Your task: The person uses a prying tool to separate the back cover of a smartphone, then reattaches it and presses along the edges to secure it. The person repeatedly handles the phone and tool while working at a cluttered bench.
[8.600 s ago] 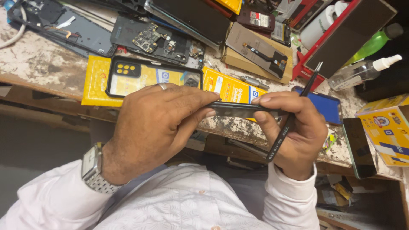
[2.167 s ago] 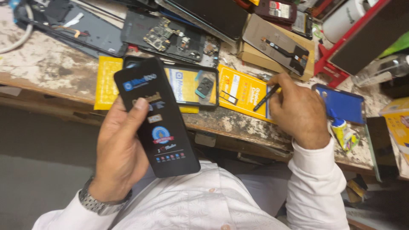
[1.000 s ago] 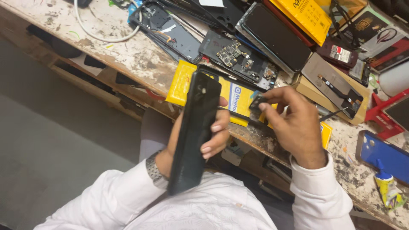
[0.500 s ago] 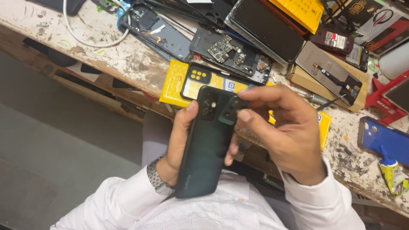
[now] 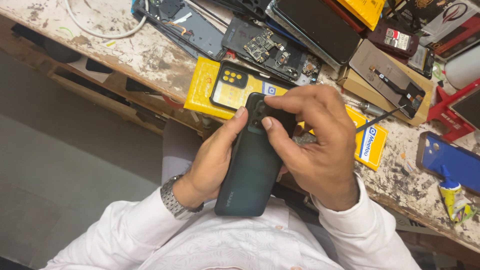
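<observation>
- Dark green phone [image 5: 250, 165]: held back-side up above the person's lap, just in front of the workbench edge, its camera end pointing toward the bench and its lower end over the white shirt [image 5: 225, 245].
- Left hand [image 5: 212, 160]: wrapped around the phone's left edge from beneath, thumb lying along that edge up to the camera block; grasping the phone. A metal wristwatch [image 5: 172, 202] sits on this wrist.
- Right hand [image 5: 315, 145]: arched over the phone's top end, index finger and thumb pressing on the camera block; fingers bent and gripping there. A thin dark tool [image 5: 380, 119] sticks out from behind this hand toward the right; how it is held is hidden.
- Yellow packet [image 5: 202, 90]: lies on the bench just beyond the phone, with a black phone case [image 5: 235, 90] on top of it.
- Second yellow packet [image 5: 370, 145]: on the bench just right of the right hand, partly hidden by it.
- Opened phone body with bare circuit board [image 5: 267, 47]: behind the yellow packet, on the bench.
- Dark display panel [image 5: 315, 25]: further back, overlapping other parts.
- Brown box [image 5: 385, 80] with a flex-cabled part on it: back right.
- Blue phone cover [image 5: 447, 162]: near the right edge, with a small yellow glue tube [image 5: 452, 197] just in front of it.
- White cable [image 5: 95, 30]: back left on the worn, stained workbench [image 5: 145, 55].
</observation>
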